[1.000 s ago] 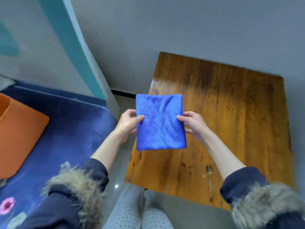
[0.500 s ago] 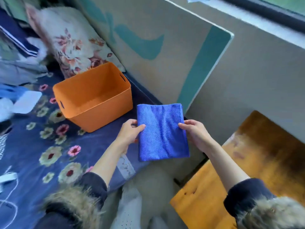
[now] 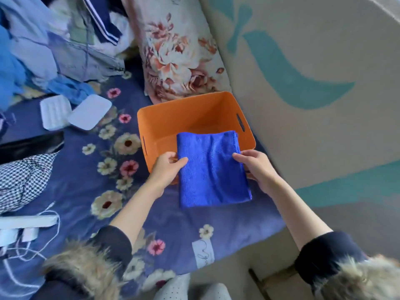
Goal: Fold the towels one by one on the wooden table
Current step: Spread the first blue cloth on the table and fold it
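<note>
**Inspector:** Your left hand [image 3: 167,167] has its grip on the left edge of the folded blue towel [image 3: 211,167], thumb laid over the top face, the other fingers curled underneath. Your right hand [image 3: 257,167] pinches the right edge the same way, thumb on top.

**Operator:** And where does the towel sit against my grips?

**Inspector:** Between them, held flat and off any surface. Its far edge reaches past your grips over the near rim of the orange bin [image 3: 194,118]; its near edge hangs back toward you above the floral bedspread [image 3: 86,180].

**Operator:** Is the towel touching the bin?

**Inspector:** I cannot tell. The towel covers the near wall at that spot.

**Operator:** What else lies near your findings?

**Inspector:** Beyond your grips, behind the bin, a floral pillow [image 3: 179,50] leans at the wall. To the left of your left grip, well apart, two white trays [image 3: 73,112] lie on the bedspread, with a heap of clothes [image 3: 54,40] farther off. A checked cloth [image 3: 23,178] lies at the left edge, and white cables [image 3: 28,226] nearer you. Your sleeves show dark cuffs with fur trim [image 3: 80,265].
</note>
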A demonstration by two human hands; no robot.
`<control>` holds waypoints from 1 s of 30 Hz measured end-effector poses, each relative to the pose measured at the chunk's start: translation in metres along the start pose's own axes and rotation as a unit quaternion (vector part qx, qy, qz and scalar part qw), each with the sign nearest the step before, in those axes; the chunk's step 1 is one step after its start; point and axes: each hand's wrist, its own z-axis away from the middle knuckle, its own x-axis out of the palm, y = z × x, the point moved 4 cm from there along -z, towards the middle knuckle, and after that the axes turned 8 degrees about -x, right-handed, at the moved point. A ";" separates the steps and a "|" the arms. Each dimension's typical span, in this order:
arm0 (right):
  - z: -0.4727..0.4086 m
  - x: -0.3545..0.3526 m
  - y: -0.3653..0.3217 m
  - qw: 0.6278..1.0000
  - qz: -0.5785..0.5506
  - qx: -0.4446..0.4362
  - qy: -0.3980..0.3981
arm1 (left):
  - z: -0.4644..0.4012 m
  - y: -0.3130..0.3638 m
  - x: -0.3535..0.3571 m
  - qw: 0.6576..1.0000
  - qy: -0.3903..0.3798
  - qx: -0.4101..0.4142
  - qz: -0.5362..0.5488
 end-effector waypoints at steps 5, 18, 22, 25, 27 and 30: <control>-0.078 0.047 -0.042 0.999 0.031 -0.019 -0.025 | -0.066 0.026 -0.037 0.998 0.054 0.000 0.022; -0.253 0.140 0.066 0.974 0.139 0.137 -0.115 | -0.239 -0.064 -0.019 0.959 0.150 -0.188 -0.152; -0.276 0.158 0.094 0.970 0.136 0.162 -0.119 | -0.260 -0.075 -0.013 0.939 0.198 -0.231 -0.158; -0.289 0.174 0.109 0.969 0.144 0.160 -0.126 | -0.269 -0.076 -0.008 0.928 0.246 -0.242 -0.139; -0.294 0.181 0.115 0.968 0.155 0.153 -0.127 | -0.275 -0.076 -0.006 0.924 0.273 -0.221 -0.150; -0.302 0.181 0.124 0.968 0.158 0.152 -0.120 | -0.278 -0.079 -0.003 0.919 0.289 -0.189 -0.189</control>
